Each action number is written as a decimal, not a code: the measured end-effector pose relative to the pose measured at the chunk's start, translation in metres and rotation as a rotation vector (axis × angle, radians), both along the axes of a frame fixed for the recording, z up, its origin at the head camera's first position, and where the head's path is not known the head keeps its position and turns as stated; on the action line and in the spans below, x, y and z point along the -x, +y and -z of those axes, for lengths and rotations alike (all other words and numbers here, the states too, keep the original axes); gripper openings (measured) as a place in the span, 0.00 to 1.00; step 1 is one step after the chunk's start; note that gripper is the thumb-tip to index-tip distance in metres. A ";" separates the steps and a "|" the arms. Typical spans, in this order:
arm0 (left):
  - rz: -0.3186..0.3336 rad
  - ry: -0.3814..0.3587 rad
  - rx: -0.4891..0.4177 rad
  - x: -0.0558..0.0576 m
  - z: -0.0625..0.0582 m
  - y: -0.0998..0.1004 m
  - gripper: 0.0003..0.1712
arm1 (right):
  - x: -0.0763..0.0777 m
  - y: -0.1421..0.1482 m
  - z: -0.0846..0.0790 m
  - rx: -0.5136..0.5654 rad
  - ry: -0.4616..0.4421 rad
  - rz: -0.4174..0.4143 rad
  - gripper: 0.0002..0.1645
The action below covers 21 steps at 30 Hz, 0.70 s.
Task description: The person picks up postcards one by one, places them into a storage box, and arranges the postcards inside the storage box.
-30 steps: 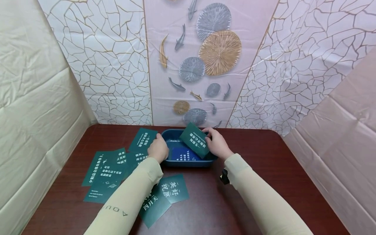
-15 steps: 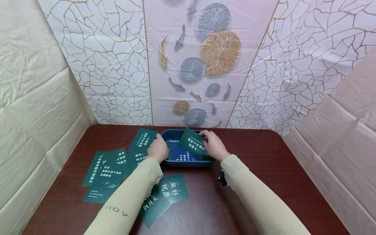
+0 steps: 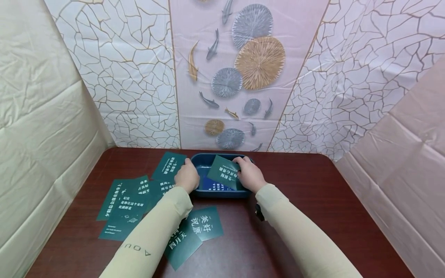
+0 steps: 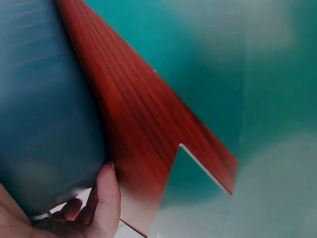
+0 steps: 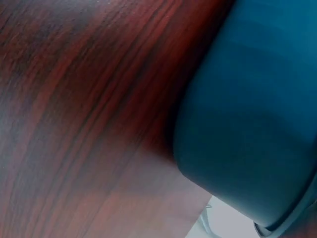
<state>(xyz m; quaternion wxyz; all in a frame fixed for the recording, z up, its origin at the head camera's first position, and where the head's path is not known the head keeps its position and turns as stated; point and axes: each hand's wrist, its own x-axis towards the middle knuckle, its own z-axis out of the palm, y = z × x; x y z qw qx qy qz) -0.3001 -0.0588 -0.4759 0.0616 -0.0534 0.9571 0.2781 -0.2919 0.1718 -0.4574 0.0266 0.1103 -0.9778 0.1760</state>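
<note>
A dark blue plastic tray sits toward the back of the table. My left hand grips its left rim; in the left wrist view the curled fingers lie against the tray's outer wall. My right hand pinches a green card with white characters by its right side, tilted inside the tray. Beneath that card, a blue card with white writing lies partly covered on the tray's floor. The right wrist view shows mainly the tray's outer wall.
Left of the tray, several green cards lie overlapping, and another green card is close to my left hand. Two more cards lie in front, partly under the left forearm. A patterned cloth backdrop rises behind the table.
My right hand has moved left and slightly down, lowering the green card farther into the tray and over the blue card. The left hand has stayed on the rim.
</note>
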 end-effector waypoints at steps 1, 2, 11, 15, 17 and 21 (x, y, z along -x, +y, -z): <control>-0.001 0.001 0.000 0.000 0.000 0.000 0.43 | 0.000 -0.001 0.001 -0.008 0.000 0.001 0.24; -0.002 0.001 0.000 0.000 0.000 0.000 0.42 | 0.000 -0.002 0.001 -0.016 -0.002 0.002 0.24; -0.009 0.005 0.000 -0.001 0.000 0.000 0.43 | 0.002 -0.008 0.005 -0.038 -0.010 -0.018 0.20; -0.006 0.012 -0.001 -0.001 0.000 0.000 0.43 | 0.003 -0.010 0.009 -0.054 -0.006 -0.036 0.19; -0.004 0.014 -0.002 -0.001 0.000 0.001 0.43 | 0.003 -0.010 0.010 -0.064 -0.011 -0.041 0.20; 0.006 0.020 -0.002 -0.001 0.000 0.000 0.42 | 0.003 -0.012 0.010 -0.082 -0.033 -0.046 0.21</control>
